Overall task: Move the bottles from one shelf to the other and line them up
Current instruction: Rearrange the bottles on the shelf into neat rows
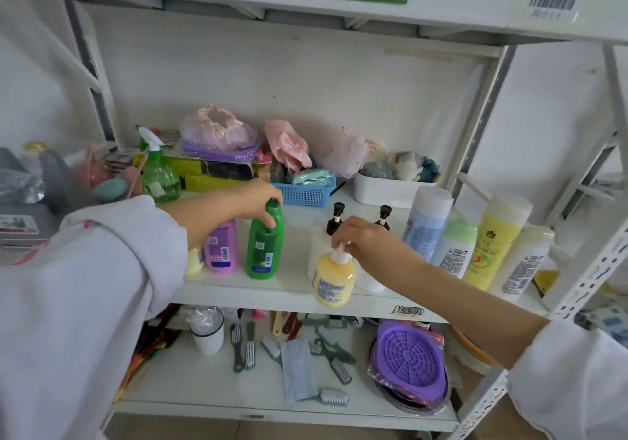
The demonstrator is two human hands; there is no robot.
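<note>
Both hands are on bottles on the middle white metal shelf (292,290).

Left hand (249,202): fingers curled over the cap of the tall green plastic bottle (265,242), clamped on its top. The bottle stands upright with its long axis vertical, cap at 12 o'clock and barcode label facing the camera. A pink plastic bottle (221,247) is just beside it at 9 o'clock, with a small pale yellow bottle (194,260) further the same way, partly behind the sleeve.

Right hand (360,239): fingers pinched round the white pump head of the squat yellow pump bottle (334,278). It looks upright at the shelf's front edge; whether it is seated or just off the surface I can't tell. Its long axis is vertical, and the nozzle direction is hidden under the fingers.

At 1–3 o'clock of it is a row of bottles: two brown-pump white bottles (339,222), a pale blue cylinder (426,224), a green-capped white bottle (455,247) and a tall yellow bottle (496,239), the right-hand ones leaning.

My call for this step:
- Set the yellow one down flat and further back from the edge, as a pump-head grip lets the body swing.
- Slide the green one by its base line, not the cap, so it doesn't tip into the pink one.
- Keep labels forward with the fronts on one line.
</note>
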